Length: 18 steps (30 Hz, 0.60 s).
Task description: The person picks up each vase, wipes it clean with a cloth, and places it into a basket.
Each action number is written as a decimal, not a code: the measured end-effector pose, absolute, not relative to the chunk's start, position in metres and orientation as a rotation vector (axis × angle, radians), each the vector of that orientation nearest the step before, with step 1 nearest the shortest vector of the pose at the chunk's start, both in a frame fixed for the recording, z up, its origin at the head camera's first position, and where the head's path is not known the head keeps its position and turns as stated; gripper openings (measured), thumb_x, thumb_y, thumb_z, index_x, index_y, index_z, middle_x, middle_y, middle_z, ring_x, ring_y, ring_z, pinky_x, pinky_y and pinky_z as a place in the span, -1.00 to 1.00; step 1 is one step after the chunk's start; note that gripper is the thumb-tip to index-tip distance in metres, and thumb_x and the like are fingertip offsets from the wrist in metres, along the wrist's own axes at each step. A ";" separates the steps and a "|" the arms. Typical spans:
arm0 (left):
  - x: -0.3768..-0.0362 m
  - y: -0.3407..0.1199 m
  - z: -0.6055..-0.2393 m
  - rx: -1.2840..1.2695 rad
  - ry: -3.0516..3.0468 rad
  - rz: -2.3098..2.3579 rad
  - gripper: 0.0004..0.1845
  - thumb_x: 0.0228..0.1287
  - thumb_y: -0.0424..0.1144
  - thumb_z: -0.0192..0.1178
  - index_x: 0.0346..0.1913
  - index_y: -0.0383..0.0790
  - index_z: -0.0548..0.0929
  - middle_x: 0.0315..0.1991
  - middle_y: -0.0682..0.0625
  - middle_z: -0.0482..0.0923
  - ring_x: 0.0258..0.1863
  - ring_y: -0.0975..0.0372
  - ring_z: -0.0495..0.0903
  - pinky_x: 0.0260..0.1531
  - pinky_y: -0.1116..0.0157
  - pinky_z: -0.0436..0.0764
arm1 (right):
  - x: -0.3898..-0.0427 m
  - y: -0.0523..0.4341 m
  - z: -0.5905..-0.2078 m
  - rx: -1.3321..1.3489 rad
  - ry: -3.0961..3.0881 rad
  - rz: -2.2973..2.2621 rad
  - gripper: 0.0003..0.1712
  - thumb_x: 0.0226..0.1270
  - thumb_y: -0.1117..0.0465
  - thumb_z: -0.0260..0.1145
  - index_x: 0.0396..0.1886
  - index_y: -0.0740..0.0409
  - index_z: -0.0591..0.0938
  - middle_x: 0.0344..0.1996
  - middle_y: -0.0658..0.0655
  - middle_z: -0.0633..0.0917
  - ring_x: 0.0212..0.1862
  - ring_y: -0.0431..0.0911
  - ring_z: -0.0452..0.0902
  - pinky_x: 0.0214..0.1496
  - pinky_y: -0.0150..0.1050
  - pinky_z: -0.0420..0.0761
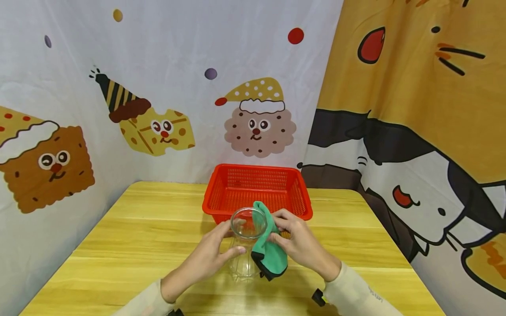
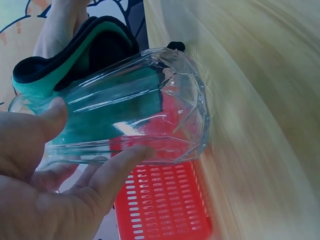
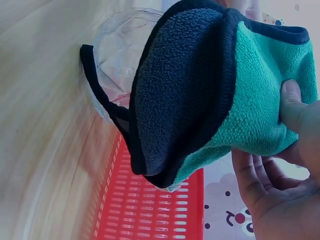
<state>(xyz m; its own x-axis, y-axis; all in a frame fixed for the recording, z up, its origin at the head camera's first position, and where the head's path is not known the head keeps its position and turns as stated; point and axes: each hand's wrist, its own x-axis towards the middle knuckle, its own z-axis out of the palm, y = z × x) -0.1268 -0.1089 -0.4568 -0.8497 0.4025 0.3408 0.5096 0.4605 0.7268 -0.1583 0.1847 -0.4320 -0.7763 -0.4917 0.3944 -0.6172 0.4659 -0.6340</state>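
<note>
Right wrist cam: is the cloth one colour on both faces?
No, the cloth shows a green face and a dark face, with black trim along its edges.

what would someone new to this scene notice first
Probably the bright red basket at the far side of the wooden table, beneath cartoon faces on the pale backdrop. In front of it, the left hand holds a clear glass jar, while the right hand pinches a vivid green, black-edged cloth against the jar's right side.
</note>
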 end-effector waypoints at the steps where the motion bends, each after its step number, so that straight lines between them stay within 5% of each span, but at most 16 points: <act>1: -0.127 -0.109 -0.457 -0.813 -2.578 -1.342 -0.30 0.61 -0.05 0.52 0.67 -0.10 0.54 0.45 -0.12 0.75 0.36 -0.09 0.84 0.46 -0.31 0.79 | -0.158 0.184 -0.432 0.974 -2.548 1.198 -0.58 0.54 0.31 0.64 0.32 0.07 0.87 0.20 0.00 0.77 -0.07 -0.27 0.68 0.01 -0.30 0.93; 18: -0.126 -0.110 -0.458 -0.844 -2.566 -1.305 -0.33 0.69 -0.01 0.46 0.68 -0.08 0.52 0.43 -0.10 0.75 0.36 -0.06 0.84 0.42 -0.30 0.81 | -0.158 0.182 -0.438 1.042 -2.505 1.097 -0.60 0.55 0.30 0.64 0.31 0.15 0.84 0.18 0.00 0.78 0.02 -0.25 0.75 0.05 -0.33 0.91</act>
<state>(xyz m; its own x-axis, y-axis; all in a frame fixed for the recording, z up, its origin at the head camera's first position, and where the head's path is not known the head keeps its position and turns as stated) -0.1265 -0.1099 -0.4576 -0.8325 0.4177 0.3640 0.5401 0.4657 0.7009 -0.1584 0.1818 -0.4384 -0.7264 -0.5222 0.4469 -0.6825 0.4714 -0.5585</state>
